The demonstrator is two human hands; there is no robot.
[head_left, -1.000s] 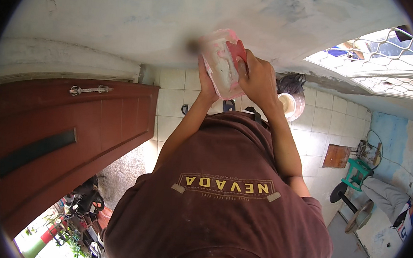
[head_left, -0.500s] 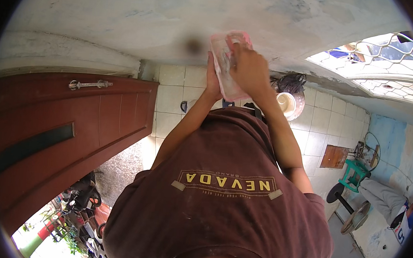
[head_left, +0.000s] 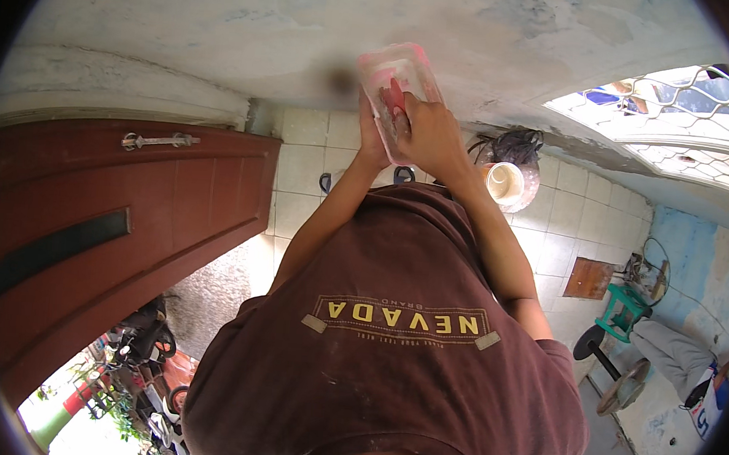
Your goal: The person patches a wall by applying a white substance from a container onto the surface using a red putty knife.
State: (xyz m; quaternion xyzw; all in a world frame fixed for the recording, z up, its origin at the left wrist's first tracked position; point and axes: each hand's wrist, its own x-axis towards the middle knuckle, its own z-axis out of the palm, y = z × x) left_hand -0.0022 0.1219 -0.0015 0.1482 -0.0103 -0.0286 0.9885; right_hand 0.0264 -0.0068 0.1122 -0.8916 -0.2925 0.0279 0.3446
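Observation:
My left hand (head_left: 371, 135) holds a long, shallow, pinkish see-through plastic tray (head_left: 414, 55) from its left side, in front of my chest and near the wall. White paste smears its inside. Over the tray, my right hand (head_left: 437, 135) is closed round a red-handled scraper (head_left: 396, 96). The red part pokes up past the fingers, while its blade is mostly hidden by the hand and the tray.
A plastered, patchy wall (head_left: 311, 21) rises ahead. On the tiled floor stand a white bucket (head_left: 503, 184), a dark plastic bag (head_left: 514, 145) and sandals (head_left: 404, 174). A brown door (head_left: 156, 188) stands left; a green stool (head_left: 625, 312) and a metal-grilled window (head_left: 660, 104) are right.
My right hand has drawn back toward me and down along the tray, and the red handle now shows above the fingers. The tray has shifted slightly left and tilted.

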